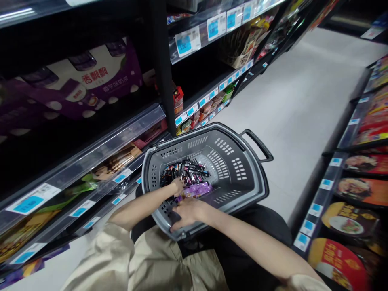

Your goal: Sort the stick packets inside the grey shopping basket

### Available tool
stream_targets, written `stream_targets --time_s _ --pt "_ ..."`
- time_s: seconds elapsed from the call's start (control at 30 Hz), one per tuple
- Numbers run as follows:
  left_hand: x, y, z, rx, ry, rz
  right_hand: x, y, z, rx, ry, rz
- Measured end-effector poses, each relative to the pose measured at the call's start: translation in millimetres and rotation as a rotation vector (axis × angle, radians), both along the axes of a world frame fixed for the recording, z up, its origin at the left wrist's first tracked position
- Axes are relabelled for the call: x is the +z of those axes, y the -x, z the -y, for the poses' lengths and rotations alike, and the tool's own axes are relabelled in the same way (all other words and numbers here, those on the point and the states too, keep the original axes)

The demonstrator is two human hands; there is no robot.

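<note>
A grey plastic shopping basket sits tilted on the aisle floor in front of me. Inside it lie several small dark packets and a purple package. My left hand reaches down into the basket, fingers curled on the packets beside the purple package. My right hand rests on the near rim of the basket, fingers spread over its edge and touching the purple package's lower side.
Shelves on the left carry purple boxes, snack packs and blue price tags. Another shelf on the right holds round food packs. The pale aisle floor runs between them. The basket's black handle sticks out at the far side.
</note>
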State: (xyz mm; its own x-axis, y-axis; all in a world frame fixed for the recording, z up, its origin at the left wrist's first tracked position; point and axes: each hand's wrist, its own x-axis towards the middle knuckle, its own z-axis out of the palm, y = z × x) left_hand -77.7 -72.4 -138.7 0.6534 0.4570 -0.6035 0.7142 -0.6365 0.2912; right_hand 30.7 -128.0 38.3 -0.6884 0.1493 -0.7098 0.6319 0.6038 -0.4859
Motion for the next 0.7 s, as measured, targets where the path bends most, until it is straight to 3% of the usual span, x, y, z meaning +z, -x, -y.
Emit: stream_targets --time_s 0.2,0.4,0.53,0.7 --pt "5.4 0 -8 -0.11 0.058 -0.051 -1.6 2 1 -0.026 0.009 -0.008" --pt "24.6 -4 -23 -0.062 0.037 0.083 -6.4 4 2 -0.013 0.021 -0.009" --pt "46.0 -13 -39 0.057 0.007 0.313 -1.1 4 1 -0.017 0.016 -0.012" --pt "76.0 -23 -65 0.338 -0.14 0.592 4.0 4 1 0.002 -0.007 0.046"
